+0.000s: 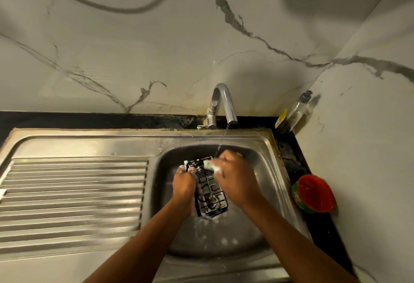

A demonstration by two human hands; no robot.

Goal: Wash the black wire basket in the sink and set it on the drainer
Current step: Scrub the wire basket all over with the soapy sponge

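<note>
Forearms reach in from the near edge and meet over the steel sink point(266, 170), whose bowl holds shallow water with patches of foam below the wrists. Between the two hands, held above the bowl's bottom, is the black wire basket point(209, 189), long and narrow, tilted with its far end higher and flecked with suds. The left hand point(184, 183) is closed around the basket's left side rail, fingers curled over the wire. The right hand point(235, 177) is clenched on a pale green sponge point(210, 165), pressed against the basket's far right corner; foam clings to the knuckles. A thin stream of water falls just beyond the right hand's fingertips, from the spout of the chrome tap point(221, 105), which stands farther back on the sink's rear rim. Left of the left hand, well apart, lies the ribbed drainer point(74, 197), wet and bare of dishes. Right of the right hand, outside the bowl on the dark counter, sits a red tub point(314, 193) with a green side; what it holds cannot be told. Beyond it in the far corner leans a clear bottle point(295, 110) with a dark cap, nearly drained, with a yellow-labelled item beside it.
</note>
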